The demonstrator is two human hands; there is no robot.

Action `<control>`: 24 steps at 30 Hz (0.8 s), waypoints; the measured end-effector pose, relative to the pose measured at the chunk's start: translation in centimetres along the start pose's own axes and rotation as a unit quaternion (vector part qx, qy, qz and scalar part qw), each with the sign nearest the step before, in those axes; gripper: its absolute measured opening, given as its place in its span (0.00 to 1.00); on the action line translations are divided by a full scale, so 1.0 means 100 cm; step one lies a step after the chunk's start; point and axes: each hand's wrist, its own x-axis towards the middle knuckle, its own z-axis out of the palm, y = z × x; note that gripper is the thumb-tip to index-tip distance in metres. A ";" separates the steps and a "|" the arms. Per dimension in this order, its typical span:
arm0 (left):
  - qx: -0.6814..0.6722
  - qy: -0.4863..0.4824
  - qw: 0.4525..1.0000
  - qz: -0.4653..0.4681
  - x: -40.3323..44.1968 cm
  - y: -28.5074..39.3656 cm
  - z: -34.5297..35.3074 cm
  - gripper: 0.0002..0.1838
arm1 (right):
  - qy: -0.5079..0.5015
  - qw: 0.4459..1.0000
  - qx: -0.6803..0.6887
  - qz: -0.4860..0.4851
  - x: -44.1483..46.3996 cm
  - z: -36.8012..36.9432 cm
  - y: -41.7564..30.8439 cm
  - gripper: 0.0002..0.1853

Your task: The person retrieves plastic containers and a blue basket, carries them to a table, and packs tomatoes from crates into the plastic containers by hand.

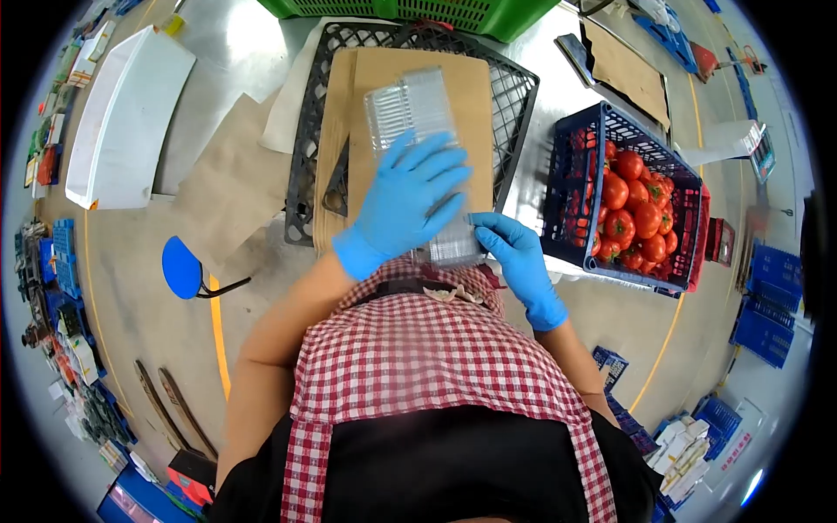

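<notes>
At the left stands a long white box (131, 118). In the middle, the blue-gloved left hand (405, 200) spreads its fingers over clear, ribbed plastic packaging (427, 94) on brown cardboard (473, 113). Just beside it, the blue-gloved right hand (519, 261) has fingertips at the packaging's edge; whether pinching, I cannot tell. Farther right, a dark-blue plastic crate (561, 209) holds round red tomatoes (647, 218).

Grey-beige floor (144, 288), yellow lines (217, 336); blue stool (181, 268) left; shiny metal table (248, 52), glare upper left.
</notes>
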 end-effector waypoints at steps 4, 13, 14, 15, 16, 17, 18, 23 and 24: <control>-0.107 -0.070 0.991 0.030 0.013 -0.006 0.018 0.08 | -0.034 0.999 -0.026 0.007 0.005 -0.007 -0.009 0.14; -0.107 -0.107 0.988 0.017 0.026 0.001 0.022 0.05 | -0.056 0.995 -0.040 0.067 0.014 -0.024 -0.023 0.13; -0.107 -0.111 0.988 0.012 0.027 0.002 0.022 0.05 | -0.061 0.995 -0.042 0.069 0.015 -0.025 -0.024 0.13; -0.107 -0.115 0.988 0.006 0.028 0.003 0.021 0.05 | -0.067 0.994 -0.044 0.071 0.016 -0.026 -0.024 0.13; -0.106 -0.119 0.987 0.001 0.028 0.004 0.021 0.05 | -0.070 0.994 -0.051 0.070 0.017 -0.027 -0.026 0.13; -0.106 -0.123 0.987 -0.005 0.029 0.006 0.021 0.05 | -0.073 0.993 -0.058 0.069 0.017 -0.028 -0.027 0.13; -0.106 -0.128 0.986 -0.009 0.030 0.007 0.021 0.06 | -0.075 0.993 -0.064 0.068 0.017 -0.029 -0.028 0.13; -0.082 -0.133 0.988 0.012 0.031 0.008 0.025 0.07 | -0.086 0.988 -0.106 0.068 0.021 -0.034 -0.025 0.13; -0.078 -0.136 0.988 0.013 0.032 0.008 0.025 0.07 | -0.085 0.986 -0.124 0.070 0.021 -0.035 -0.026 0.14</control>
